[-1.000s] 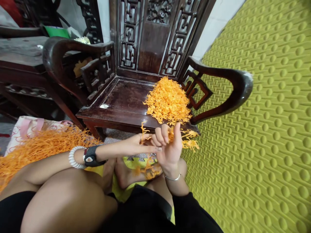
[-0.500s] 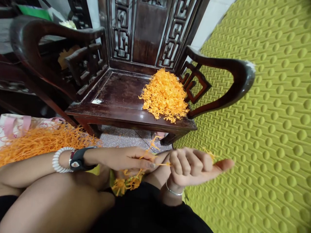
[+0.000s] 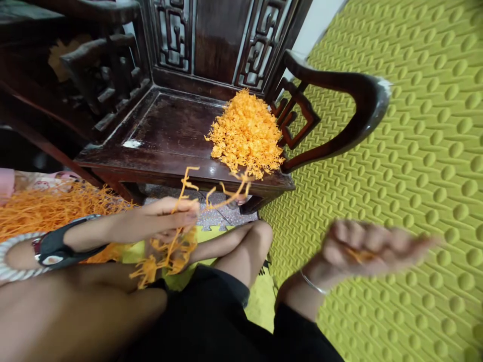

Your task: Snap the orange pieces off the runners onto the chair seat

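My left hand (image 3: pixel 166 218) is closed on a bunch of thin orange strands (image 3: pixel 171 251) that hang below it and stick up past the fingers toward the chair. My right hand (image 3: pixel 362 246) is out to the right over the green mat, blurred by motion, its fingers curled with a bit of orange showing inside. A heap of small orange pieces (image 3: pixel 245 133) lies on the seat of the dark carved wooden chair (image 3: pixel 166 130), near its right armrest.
A large loose mass of orange strands (image 3: pixel 53 206) lies at the left beside my knee, over a pink and white bag (image 3: pixel 45 178). The bumpy green mat (image 3: pixel 415 176) covers the floor to the right. My bare legs are crossed in front.
My right hand has pulled away from the left and swung out to the right over the mat. My left hand stayed with the strands. The view has dropped and shifted left.
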### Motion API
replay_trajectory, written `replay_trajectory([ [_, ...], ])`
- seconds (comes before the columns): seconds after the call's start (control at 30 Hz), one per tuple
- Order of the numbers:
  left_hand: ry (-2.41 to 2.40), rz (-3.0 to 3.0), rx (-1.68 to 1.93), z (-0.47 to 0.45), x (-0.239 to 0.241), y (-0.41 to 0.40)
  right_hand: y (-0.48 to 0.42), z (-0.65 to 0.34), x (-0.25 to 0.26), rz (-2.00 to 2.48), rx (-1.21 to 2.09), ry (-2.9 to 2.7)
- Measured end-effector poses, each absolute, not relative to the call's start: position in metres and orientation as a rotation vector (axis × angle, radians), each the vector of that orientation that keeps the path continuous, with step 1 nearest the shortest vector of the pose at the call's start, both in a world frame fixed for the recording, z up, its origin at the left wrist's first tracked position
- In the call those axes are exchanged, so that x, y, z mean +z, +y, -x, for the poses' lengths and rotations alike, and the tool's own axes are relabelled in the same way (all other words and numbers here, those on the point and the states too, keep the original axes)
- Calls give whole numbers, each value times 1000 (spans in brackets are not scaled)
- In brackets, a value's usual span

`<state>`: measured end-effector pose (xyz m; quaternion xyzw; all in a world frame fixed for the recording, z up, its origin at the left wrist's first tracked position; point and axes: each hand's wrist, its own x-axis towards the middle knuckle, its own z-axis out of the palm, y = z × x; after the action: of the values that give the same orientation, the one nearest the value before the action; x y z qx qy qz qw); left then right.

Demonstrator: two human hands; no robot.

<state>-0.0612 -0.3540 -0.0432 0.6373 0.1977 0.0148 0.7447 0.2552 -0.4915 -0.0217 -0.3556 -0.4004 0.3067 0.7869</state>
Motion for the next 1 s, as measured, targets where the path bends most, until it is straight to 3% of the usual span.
replay_trajectory([
  [0.1, 428, -1326, 206, 49, -38, -355, -423, -240, -30, 813, 507, -944],
  [0.4, 574, -1225, 609, 37, -34, -341, -203, -279, 8, 1597, -26, -1341],
  [0.57, 664, -1164, 825, 29, -35, -329, -181, -285, -20, 1850, -35, -1624],
  [0.77, 698, -1103, 968, 15, -33, -323, -229, -272, -37, 1347, -469, -1590],
  [0.87, 666, -1063, 1025, 9, -27, -323, -276, -240, -43, 1120, -174, -1743],
  [1.0, 626, -1069, 1074, 6, -26, -323, -336, -193, -56, 805, 884, -1718],
])
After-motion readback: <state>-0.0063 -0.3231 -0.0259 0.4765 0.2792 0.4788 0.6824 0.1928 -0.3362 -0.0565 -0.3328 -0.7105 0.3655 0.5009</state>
